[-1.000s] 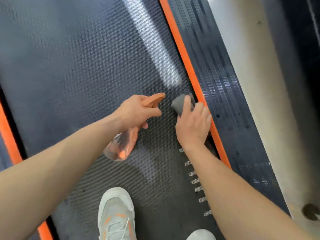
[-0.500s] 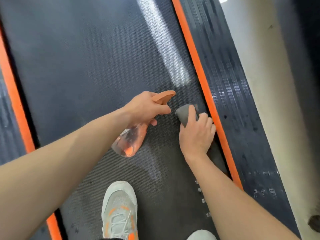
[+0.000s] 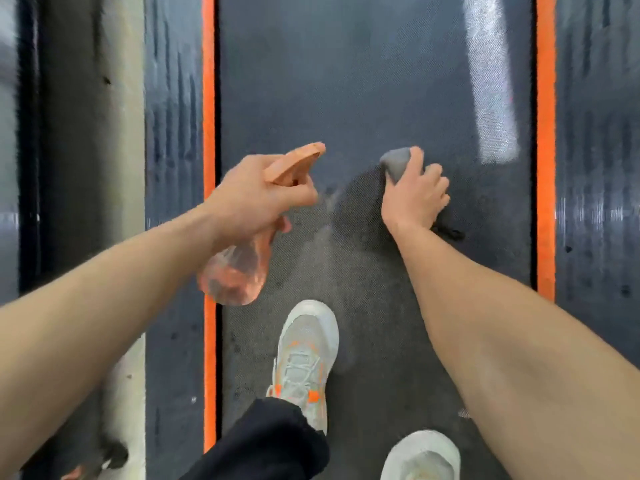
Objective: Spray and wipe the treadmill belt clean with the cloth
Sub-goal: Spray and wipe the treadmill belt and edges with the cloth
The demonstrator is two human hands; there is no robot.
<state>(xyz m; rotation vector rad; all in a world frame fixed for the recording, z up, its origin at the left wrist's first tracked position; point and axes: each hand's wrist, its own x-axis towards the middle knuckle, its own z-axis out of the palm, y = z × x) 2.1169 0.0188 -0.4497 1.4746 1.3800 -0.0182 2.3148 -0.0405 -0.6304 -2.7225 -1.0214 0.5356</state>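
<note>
The dark treadmill belt (image 3: 346,81) is seen from above, running away from the camera. A grey cloth (image 3: 396,162) is pressed onto it, right of the middle. It is bunched under the right hand (image 3: 414,197), whose fingers (image 3: 434,174) are curled over the cloth and clasp it against the belt. Only one end of the cloth shows past the hand. A darker patch (image 3: 353,192) is seen on the belt just left of the cloth, between the two hands.

The spray bottle (image 3: 235,275) is held above the left part of the belt by the left hand (image 3: 256,195), which is wrapped round its neck. The orange spray head (image 3: 298,161) is pointed forward and to the right. The clear body is tilted back toward the camera.

A pale shoe (image 3: 306,355) with orange marks is planted on the belt nearer the camera. Its ankle is covered by a dark trouser leg (image 3: 270,441). A second pale shoe (image 3: 420,455) is cut off at the bottom edge. Parts of the near belt are hidden by both forearms.

The belt is bordered by a left orange stripe (image 3: 209,133) and a right orange stripe (image 3: 546,133), with ribbed dark side rails (image 3: 595,133) beyond them. A pale floor strip (image 3: 124,98) is seen at the far left. A bright reflection (image 3: 491,81) lies on the far right of the belt.
</note>
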